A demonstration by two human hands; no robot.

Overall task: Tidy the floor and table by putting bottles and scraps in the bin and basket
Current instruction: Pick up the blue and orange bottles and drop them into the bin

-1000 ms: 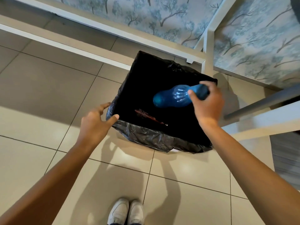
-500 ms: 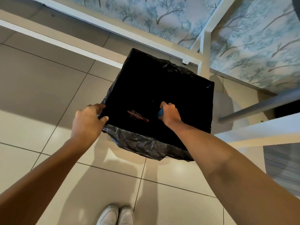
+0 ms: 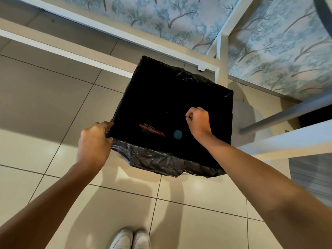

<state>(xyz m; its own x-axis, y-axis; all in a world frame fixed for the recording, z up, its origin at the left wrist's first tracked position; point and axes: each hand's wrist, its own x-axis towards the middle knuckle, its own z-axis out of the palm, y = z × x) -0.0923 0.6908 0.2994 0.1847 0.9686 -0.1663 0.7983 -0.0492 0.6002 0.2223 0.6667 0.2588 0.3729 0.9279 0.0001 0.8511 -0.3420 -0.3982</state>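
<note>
The fingers point(image 3: 107, 125) of the left hand point(image 3: 93, 141) are curled over the near-left corner of the bin point(image 3: 231, 97), clamped on the black liner point(image 3: 152, 159) where it folds over the rim. The wrist is bent slightly and the forearm runs back toward the near left.

The right hand point(image 3: 198, 122) hangs above the bin's opening toward its right side, fingers point(image 3: 190, 117) folded together into a fist that holds nothing. Its forearm crosses the bin's near-right rim.

The blue bottle point(image 3: 177, 134) lies deep inside the bin; only a round blue end shows, just left of the right wrist. A red-brown scrap point(image 3: 151, 130) lies beside it, farther left.

A white table leg point(image 3: 221, 56) stands just beyond the bin's far-right corner. White shoes point(image 3: 130, 239) stand on the tiled floor point(image 3: 36, 105) on the bin's near side.
</note>
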